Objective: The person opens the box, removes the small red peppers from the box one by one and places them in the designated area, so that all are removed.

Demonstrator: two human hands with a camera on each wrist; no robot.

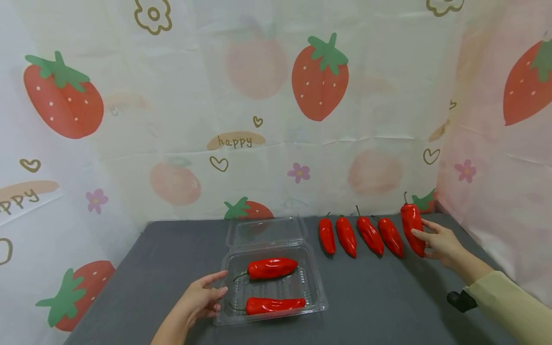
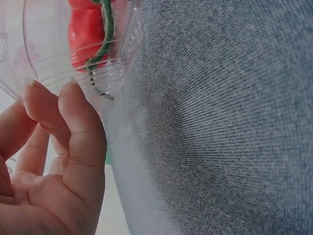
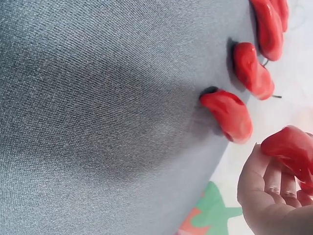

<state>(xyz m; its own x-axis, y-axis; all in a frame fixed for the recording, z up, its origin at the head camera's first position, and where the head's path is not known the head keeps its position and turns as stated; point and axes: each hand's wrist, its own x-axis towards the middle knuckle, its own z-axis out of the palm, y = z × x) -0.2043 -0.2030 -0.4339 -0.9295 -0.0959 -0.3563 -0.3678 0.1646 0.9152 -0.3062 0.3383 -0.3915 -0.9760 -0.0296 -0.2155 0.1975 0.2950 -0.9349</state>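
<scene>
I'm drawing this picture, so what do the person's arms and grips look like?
The right sleeve is pale yellowish-green, with a rounded black thing beneath its end. No sleeve shows on the left forearm. The left grip and right grip wear no gloves.

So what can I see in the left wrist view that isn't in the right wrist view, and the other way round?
Only the left wrist view shows the left hand, with its fingertips at the edge of the clear plastic container, and the red pepper inside with its green stem.

Only the right wrist view shows the right hand holding up a red pepper, with loose red peppers nearby.

Both share the gray cloth surface, some red peppers and one of the person's hands.
</scene>
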